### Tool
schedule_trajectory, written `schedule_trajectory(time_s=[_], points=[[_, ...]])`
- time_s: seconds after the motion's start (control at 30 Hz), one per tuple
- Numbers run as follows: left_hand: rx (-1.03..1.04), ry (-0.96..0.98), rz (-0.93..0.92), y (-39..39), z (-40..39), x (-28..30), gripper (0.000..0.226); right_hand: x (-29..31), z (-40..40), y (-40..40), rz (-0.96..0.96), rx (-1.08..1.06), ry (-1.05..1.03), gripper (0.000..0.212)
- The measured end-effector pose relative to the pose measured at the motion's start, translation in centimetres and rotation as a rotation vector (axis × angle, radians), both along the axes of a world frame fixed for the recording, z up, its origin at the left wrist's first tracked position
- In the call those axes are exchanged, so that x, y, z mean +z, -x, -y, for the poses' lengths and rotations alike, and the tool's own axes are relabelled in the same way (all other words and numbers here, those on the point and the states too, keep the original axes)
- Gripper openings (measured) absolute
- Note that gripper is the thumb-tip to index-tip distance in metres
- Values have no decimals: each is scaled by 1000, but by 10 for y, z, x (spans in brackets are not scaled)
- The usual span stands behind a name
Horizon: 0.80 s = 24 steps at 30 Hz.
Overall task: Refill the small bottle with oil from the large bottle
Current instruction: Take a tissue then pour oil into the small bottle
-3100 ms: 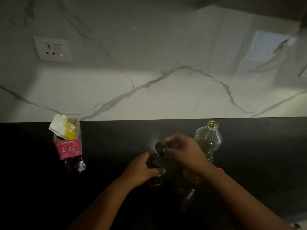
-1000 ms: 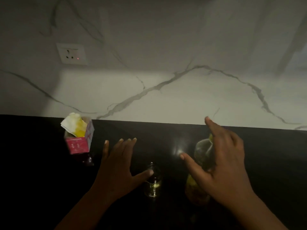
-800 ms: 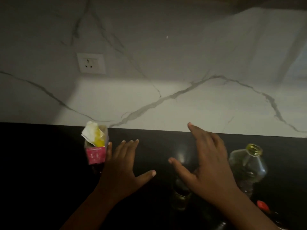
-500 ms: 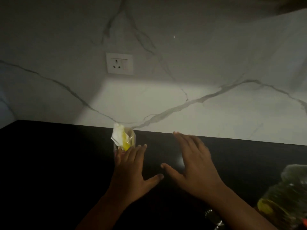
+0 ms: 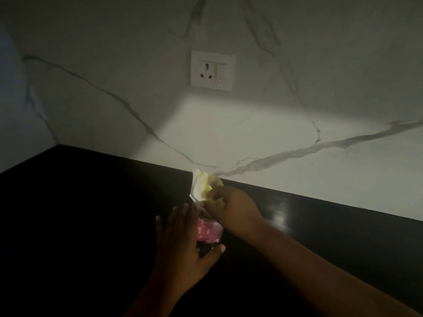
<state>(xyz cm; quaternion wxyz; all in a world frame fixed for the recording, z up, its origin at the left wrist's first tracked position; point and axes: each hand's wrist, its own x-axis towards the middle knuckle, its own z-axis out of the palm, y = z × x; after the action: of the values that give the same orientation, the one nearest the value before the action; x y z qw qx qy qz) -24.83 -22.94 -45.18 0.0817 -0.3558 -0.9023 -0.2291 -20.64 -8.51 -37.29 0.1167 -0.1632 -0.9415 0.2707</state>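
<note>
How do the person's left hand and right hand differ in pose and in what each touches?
The left hand lies spread against the pink-labelled container, fingers nearly straight; the right hand curls, pinching the white-and-yellow tissue. The left sits lower, the right at the top. Both work at one container.

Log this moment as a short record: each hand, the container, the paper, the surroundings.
left hand: fingers straight, against the left side of the container
right hand: pinches the paper at the container's top
container: pink label, upright on the counter
paper: white, yellow-stained, sticking out of the container
counter: black
wall: white marble, socket above
bottles: not in view
</note>
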Motion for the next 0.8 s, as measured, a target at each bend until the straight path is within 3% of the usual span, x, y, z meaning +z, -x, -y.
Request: schedule_trajectory(time_s=[0.23, 0.5, 0.63, 0.8], points=[[11, 41, 54, -1, -2, -4, 103, -13, 4, 24, 45, -24, -31, 42], [23, 62, -39, -8, -1, -7, 92, -10, -9, 17, -93, -111, 263, 13], [26, 35, -114, -18, -2, 1, 90, -9, -16, 13, -134, -158, 421, 21], [48, 28, -155, -26, 3, 9, 89, -12, -21, 9, -155, -174, 442, 18]])
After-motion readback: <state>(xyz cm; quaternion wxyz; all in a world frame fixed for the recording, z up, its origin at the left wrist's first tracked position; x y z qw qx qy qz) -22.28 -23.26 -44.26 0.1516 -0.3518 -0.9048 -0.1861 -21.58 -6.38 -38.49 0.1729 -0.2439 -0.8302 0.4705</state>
